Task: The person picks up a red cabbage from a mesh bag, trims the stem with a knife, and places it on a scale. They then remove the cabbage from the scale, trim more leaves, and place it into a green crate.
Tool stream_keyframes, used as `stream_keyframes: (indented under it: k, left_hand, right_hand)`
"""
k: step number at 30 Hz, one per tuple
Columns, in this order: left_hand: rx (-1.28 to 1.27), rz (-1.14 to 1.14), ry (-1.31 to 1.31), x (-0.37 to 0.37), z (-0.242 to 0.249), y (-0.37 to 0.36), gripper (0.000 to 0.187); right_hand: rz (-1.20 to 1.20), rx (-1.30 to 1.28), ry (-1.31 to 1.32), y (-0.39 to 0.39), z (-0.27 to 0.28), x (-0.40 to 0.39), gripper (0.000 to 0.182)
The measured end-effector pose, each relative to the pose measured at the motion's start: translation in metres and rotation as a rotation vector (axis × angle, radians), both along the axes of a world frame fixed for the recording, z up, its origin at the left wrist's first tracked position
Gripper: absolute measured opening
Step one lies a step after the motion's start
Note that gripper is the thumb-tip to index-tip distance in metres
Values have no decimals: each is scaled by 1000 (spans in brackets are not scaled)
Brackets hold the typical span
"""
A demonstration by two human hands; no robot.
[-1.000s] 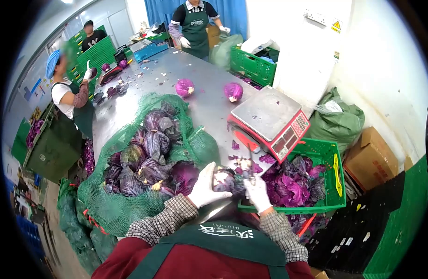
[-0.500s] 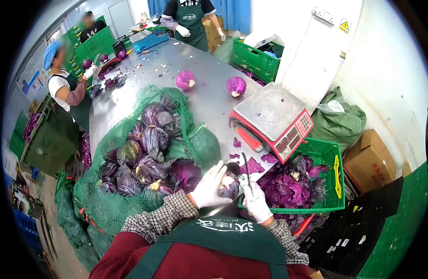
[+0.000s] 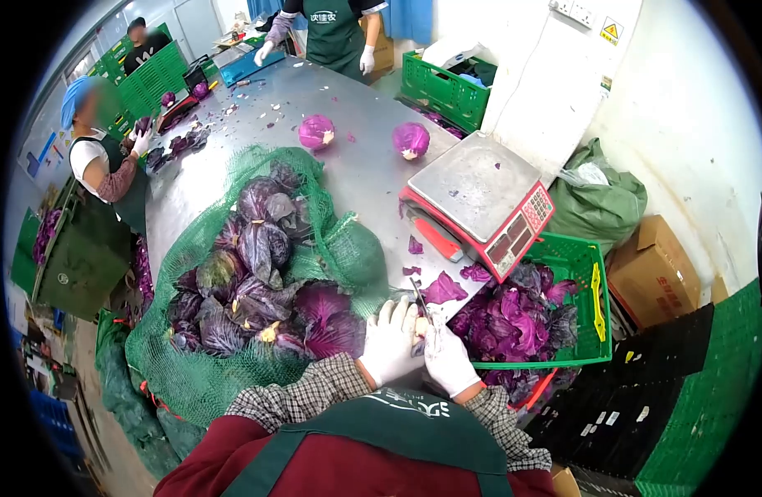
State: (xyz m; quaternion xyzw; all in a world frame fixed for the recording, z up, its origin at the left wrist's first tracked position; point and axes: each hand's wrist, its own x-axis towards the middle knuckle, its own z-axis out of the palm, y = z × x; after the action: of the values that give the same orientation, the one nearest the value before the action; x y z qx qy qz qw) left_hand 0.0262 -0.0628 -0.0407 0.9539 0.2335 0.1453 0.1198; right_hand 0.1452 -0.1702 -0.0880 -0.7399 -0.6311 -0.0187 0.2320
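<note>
My left hand (image 3: 389, 341), in a white glove, is wrapped around a red cabbage (image 3: 420, 327) at the table's front edge. Most of that cabbage is hidden between my hands; its pale stem end shows. In my gloved right hand (image 3: 449, 358) is a knife (image 3: 418, 291), its dark narrow blade pointing away from me, close against the cabbage. To the left, a green mesh sack (image 3: 356, 253) lies opened around several untrimmed red cabbages (image 3: 263, 247). Loose purple leaves (image 3: 444, 287) lie just beyond my hands.
Right of me, a green crate (image 3: 581, 248) holds purple leaves, beside a red scale (image 3: 484, 195). Two trimmed cabbages, one left (image 3: 316, 132) and one right (image 3: 411, 141), sit on the metal table (image 3: 356, 108). Co-workers stand at the left (image 3: 108, 157) and far side (image 3: 335, 37).
My hands have come together around the cabbage, and the knife has moved left against it. The left co-worker has lifted a cabbage; the far co-worker's arm has reached out over the table.
</note>
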Motion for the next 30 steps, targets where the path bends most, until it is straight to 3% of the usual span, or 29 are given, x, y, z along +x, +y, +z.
stream_keyframes:
  k: [2,4,6,7,8,10,11,13,14,15,16,17,20,22,23,25,27,28,30]
  left_hand:
    - [30,-11,16,6,-1,-5,83]
    - [80,2,28,12,-1,-6,89]
    - [47,-41,105,9,11,-10,86]
    - [87,-97,68,2,6,-13,85]
    - [138,-151,35,-8,-1,-11,84]
    - [-47,-215,-63,-29,1,7,84]
    - [-108,-244,-149,-43,-7,16,86]
    - [-215,-277,-281,-68,-19,31,93]
    - [-207,-252,-236,-78,-11,34,104]
    - [-406,-194,-228,-88,-13,35,109]
    - [-615,-129,-221,-96,-17,33,114]
    - [-721,-83,-271,-94,-6,31,122]
    - [-323,216,-188,-75,-10,23,95]
    - [-400,285,-301,-71,-33,29,80]
    - [-488,307,-313,-73,-28,30,80]
    - [-617,360,-341,-79,-28,32,81]
    - [-592,367,-318,-77,-30,37,75]
    - [-509,350,-272,-73,-27,33,74]
    - [-342,309,-184,-60,-21,27,74]
  right_hand:
    - [21,-57,-231,5,7,12,43]
    - [27,-401,-80,11,25,19,35]
    - [-100,-345,-36,16,-18,40,35]
    - [-206,-253,362,16,-14,47,37]
    - [-137,-206,209,10,-31,52,39]
    - [-155,-48,137,-2,-57,44,41]
    - [-128,1,-97,-10,-65,36,41]
    - [-113,53,347,-14,-119,29,44]
    - [-53,116,65,-12,-92,23,47]
    - [-29,206,-228,-10,-63,16,51]
    - [10,249,-161,-1,-14,6,53]
    - [53,290,-91,6,-14,1,53]
    - [79,306,161,9,-5,-11,36]
    - [36,292,398,2,-6,0,26]
    - [-156,102,181,-13,3,18,31]
    - [-415,182,310,-55,-48,74,32]
    - [-660,328,197,-101,-103,129,38]
    - [-780,120,583,-106,-59,117,52]
    - [-639,189,567,-72,13,75,57]
